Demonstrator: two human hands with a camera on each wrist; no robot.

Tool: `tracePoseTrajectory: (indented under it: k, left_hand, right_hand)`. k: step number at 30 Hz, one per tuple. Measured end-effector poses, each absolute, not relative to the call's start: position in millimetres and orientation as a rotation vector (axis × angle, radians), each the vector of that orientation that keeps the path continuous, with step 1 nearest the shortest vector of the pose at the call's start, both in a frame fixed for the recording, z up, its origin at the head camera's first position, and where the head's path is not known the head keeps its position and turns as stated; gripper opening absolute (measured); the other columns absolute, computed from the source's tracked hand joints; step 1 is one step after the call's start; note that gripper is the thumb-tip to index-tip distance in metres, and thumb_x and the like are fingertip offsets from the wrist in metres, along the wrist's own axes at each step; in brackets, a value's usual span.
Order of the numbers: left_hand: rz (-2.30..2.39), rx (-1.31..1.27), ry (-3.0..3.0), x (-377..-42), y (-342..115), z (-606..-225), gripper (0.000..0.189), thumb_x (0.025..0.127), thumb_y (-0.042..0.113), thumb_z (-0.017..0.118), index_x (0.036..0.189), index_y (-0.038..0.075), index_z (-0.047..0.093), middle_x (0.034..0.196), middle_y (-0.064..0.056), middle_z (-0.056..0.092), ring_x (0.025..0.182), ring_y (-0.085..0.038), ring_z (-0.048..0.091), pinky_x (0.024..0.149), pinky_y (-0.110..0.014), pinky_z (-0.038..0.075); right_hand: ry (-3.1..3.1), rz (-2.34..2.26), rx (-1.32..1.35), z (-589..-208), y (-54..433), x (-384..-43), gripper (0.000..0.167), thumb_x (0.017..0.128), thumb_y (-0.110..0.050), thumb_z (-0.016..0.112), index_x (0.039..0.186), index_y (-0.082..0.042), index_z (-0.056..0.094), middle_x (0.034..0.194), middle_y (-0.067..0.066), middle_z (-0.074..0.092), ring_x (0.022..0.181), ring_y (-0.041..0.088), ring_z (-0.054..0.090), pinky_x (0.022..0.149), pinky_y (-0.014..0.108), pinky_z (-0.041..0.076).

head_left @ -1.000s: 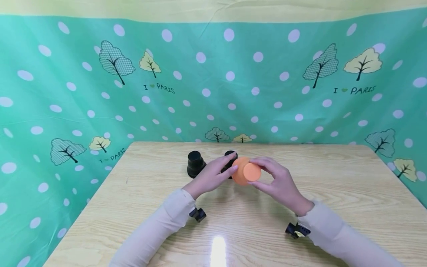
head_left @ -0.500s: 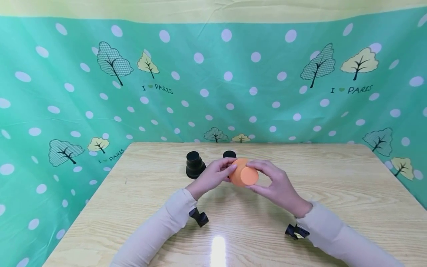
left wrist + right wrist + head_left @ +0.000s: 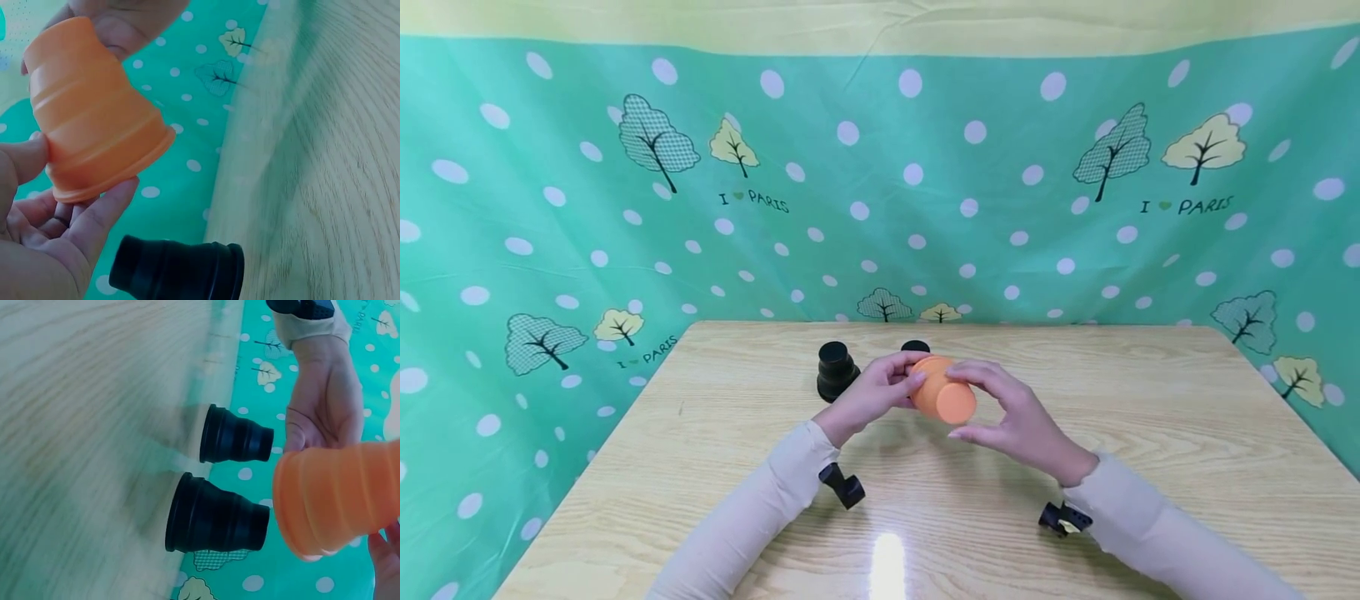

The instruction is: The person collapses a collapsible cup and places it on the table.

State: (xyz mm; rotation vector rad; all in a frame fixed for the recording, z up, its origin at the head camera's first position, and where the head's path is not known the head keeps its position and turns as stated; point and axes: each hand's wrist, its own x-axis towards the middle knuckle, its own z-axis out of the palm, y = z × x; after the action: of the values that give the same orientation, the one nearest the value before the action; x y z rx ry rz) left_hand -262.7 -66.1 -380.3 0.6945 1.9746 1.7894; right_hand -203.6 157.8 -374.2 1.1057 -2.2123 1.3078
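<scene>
An orange collapsible cup [image 3: 934, 385] with stepped rings is held up above the table, tilted, its narrow base toward the camera. My left hand [image 3: 871, 393] pinches its wide rim; in the left wrist view the thumb and fingers of the left hand [image 3: 62, 244] sit at that rim. At the narrow end, the fingers of my right hand [image 3: 1026, 417] curve over the cup, while the thumb looks slightly apart from it. In the right wrist view, fingertips of the right hand [image 3: 386, 553] touch the side of the orange cup [image 3: 340, 494].
Two black stepped cups, wide end down, stand behind my hands: a left black cup [image 3: 835, 371] and a right black cup [image 3: 915, 345], partly hidden by the left hand. They rest on a wooden table [image 3: 700, 433]. A green dotted cloth [image 3: 820, 183] hangs behind it.
The orange cup has shifted slightly left and its base has tipped lower. My left fingers have closed onto the rim. The right thumb has come away from the base.
</scene>
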Motion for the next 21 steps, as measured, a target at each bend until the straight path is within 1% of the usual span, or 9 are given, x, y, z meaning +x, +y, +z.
tracePoseTrajectory:
  k: [2, 4, 8, 10, 13, 16, 19, 21]
  left_hand:
    - [1.794, 0.729, 1.953, -264, -68, -381, 0.042, 0.098, 0.016, 0.052, 0.137, 0.002, 0.043, 0.120, -0.018, 0.056, 0.096, -0.018, 0.062, 0.081, -0.036, 0.055]
    - [1.795, 0.759, 1.939, -264, -69, -382, 0.043, 0.098, 0.016, 0.052, 0.137, 0.001, 0.043, 0.122, -0.019, 0.055, 0.097, -0.018, 0.062, 0.082, -0.036, 0.055]
    - [1.799, 0.792, 1.924, -264, -70, -383, 0.042, 0.098, 0.014, 0.052, 0.137, 0.001, 0.043, 0.117, -0.017, 0.055, 0.094, -0.017, 0.061, 0.082, -0.037, 0.055]
    - [1.801, 0.804, 1.920, -264, -70, -383, 0.042, 0.097, 0.014, 0.053, 0.136, 0.002, 0.043, 0.113, -0.014, 0.055, 0.093, -0.016, 0.060, 0.082, -0.037, 0.055]
    - [1.812, 0.834, 1.902, -263, -70, -382, 0.041, 0.097, 0.012, 0.053, 0.136, 0.001, 0.043, 0.110, -0.012, 0.055, 0.093, -0.016, 0.059, 0.082, -0.036, 0.055]
    - [1.826, 0.862, 1.884, -263, -69, -381, 0.040, 0.097, 0.012, 0.053, 0.136, 0.003, 0.044, 0.108, -0.010, 0.056, 0.093, -0.017, 0.058, 0.082, -0.035, 0.054]
    - [1.844, 0.877, 1.866, -262, -68, -380, 0.040, 0.097, 0.012, 0.053, 0.135, 0.004, 0.045, 0.108, -0.009, 0.056, 0.093, -0.017, 0.059, 0.083, -0.035, 0.054]
    - [1.856, 0.883, 1.861, -261, -67, -379, 0.039, 0.097, 0.012, 0.053, 0.135, 0.004, 0.045, 0.106, -0.009, 0.056, 0.093, -0.017, 0.059, 0.082, -0.035, 0.054]
  right_hand:
    - [-2.204, 1.342, 1.145, -373, 160, -205, 0.073, 0.062, -0.005, 0.086, 0.127, -0.003, 0.054, 0.127, 0.012, 0.054, 0.121, 0.015, 0.048, 0.099, 0.024, 0.043]
    - [-2.203, 1.385, 1.171, -371, 164, -207, 0.072, 0.065, -0.004, 0.085, 0.129, -0.002, 0.052, 0.128, 0.012, 0.053, 0.122, 0.012, 0.047, 0.101, 0.025, 0.041]
    - [-2.217, 1.490, 1.132, -368, 168, -211, 0.058, 0.077, 0.003, 0.074, 0.130, 0.000, 0.050, 0.128, 0.015, 0.053, 0.124, 0.010, 0.046, 0.104, 0.024, 0.037]
    - [-2.249, 1.534, 1.050, -368, 169, -214, 0.050, 0.082, 0.004, 0.069, 0.129, 0.001, 0.050, 0.127, 0.016, 0.054, 0.124, 0.013, 0.047, 0.104, 0.022, 0.037]
    - [-2.331, 1.629, 0.889, -370, 168, -219, 0.041, 0.089, -0.003, 0.063, 0.128, 0.000, 0.050, 0.128, 0.016, 0.054, 0.122, 0.021, 0.049, 0.101, 0.023, 0.041]
    - [-2.425, 1.742, 0.719, -372, 165, -225, 0.041, 0.094, -0.016, 0.060, 0.130, -0.001, 0.049, 0.130, 0.014, 0.053, 0.121, 0.026, 0.049, 0.098, 0.028, 0.045]
    - [-2.484, 1.842, 0.602, -374, 164, -230, 0.044, 0.095, -0.024, 0.059, 0.133, -0.004, 0.048, 0.128, 0.012, 0.054, 0.116, 0.025, 0.053, 0.095, 0.033, 0.047]
    - [-2.492, 1.898, 0.566, -375, 164, -233, 0.045, 0.094, -0.025, 0.059, 0.133, -0.004, 0.048, 0.125, 0.013, 0.056, 0.111, 0.022, 0.056, 0.091, 0.032, 0.049]
